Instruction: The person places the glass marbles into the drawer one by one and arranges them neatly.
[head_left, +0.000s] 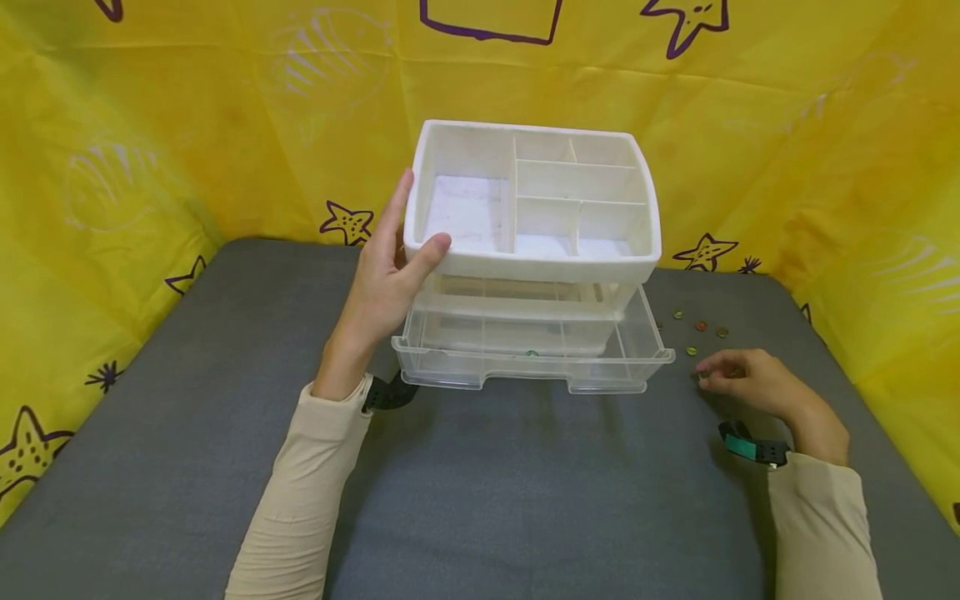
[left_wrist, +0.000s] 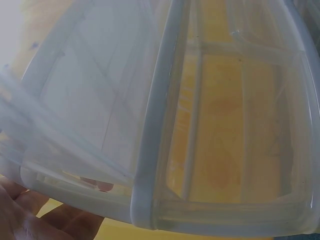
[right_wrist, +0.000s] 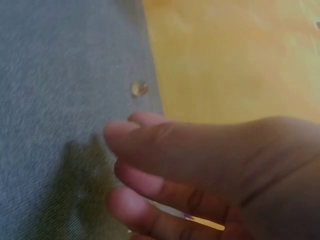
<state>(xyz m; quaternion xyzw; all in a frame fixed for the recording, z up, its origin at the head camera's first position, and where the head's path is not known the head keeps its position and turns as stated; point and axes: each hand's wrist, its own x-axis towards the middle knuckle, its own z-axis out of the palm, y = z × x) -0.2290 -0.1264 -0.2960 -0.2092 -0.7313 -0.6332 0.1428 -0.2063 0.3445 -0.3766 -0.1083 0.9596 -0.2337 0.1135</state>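
Across the far side and up both flanks hung a yellow cloth [head_left: 525, 83], starfish drawn over it, and below stretched the grey table [head_left: 525, 500]. Centre stage, the white organizer [head_left: 532, 267] rose over the far half of the table, its divided top in full view! Out toward the near side came the clear drawer [head_left: 450, 367], jutting from beneath that top. On the left, the left hand [head_left: 386, 279] had hold of the organizer, thumb over its near left rim, fingers along its left side. Over on the right, the right hand [head_left: 750, 379] hung low, thumb and forefinger close together; whether they pinched anything, I could not tell. Down to the small stuff: right of the drawer, just to the far side of the right hand, lay a red piece [head_left: 701, 326], with a green piece [head_left: 678, 315] to its left, well apart, and inside the drawer, by its near wall, showed a green bit [head_left: 531, 353]
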